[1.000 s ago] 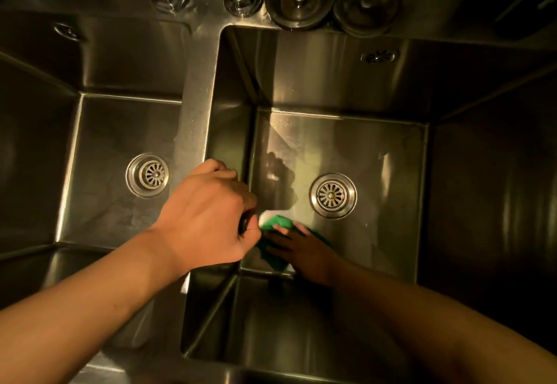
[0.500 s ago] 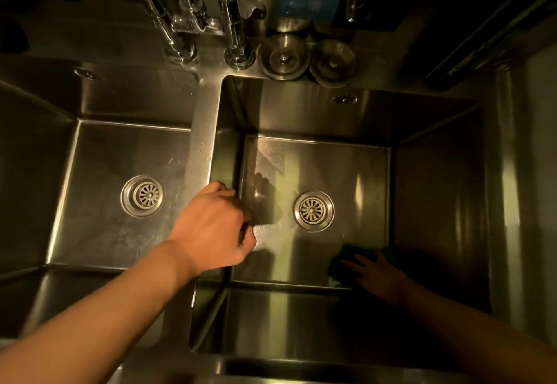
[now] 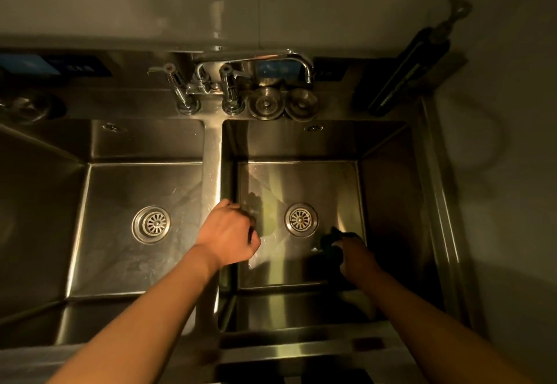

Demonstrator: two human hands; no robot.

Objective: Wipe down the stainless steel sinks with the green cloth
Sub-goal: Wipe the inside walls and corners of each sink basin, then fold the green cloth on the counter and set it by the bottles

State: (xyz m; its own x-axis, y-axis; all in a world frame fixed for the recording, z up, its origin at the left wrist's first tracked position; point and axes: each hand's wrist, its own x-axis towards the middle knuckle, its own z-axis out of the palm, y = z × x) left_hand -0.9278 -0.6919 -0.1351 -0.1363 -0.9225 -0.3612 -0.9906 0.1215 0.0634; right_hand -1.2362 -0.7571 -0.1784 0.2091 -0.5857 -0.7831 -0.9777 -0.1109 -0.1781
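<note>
Cloth [image 3: 330, 246], dark green, is pressed by the right hand [image 3: 357, 255] onto the stainless steel sink floor [image 3: 331, 190] just right of the round slotted drain [image 3: 301, 219]; its fingers' hold cannot be told. Left of the drain, the left hand [image 3: 227, 233] has its fingers curled over the steel divider [image 3: 212, 166].

Two round metal plugs [image 3: 265, 103] sit between a chrome faucet [image 3: 230, 88] and dark pump bottle [image 3: 404, 76].

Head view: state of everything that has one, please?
left hand: grips the divider between the sinks.
right hand: on green cloth, grip too dark to tell.
green cloth: bunched, on right sink floor.
left drain, right drain: unplugged.
stoppers: out, on back ledge.
faucet: no water visible.
</note>
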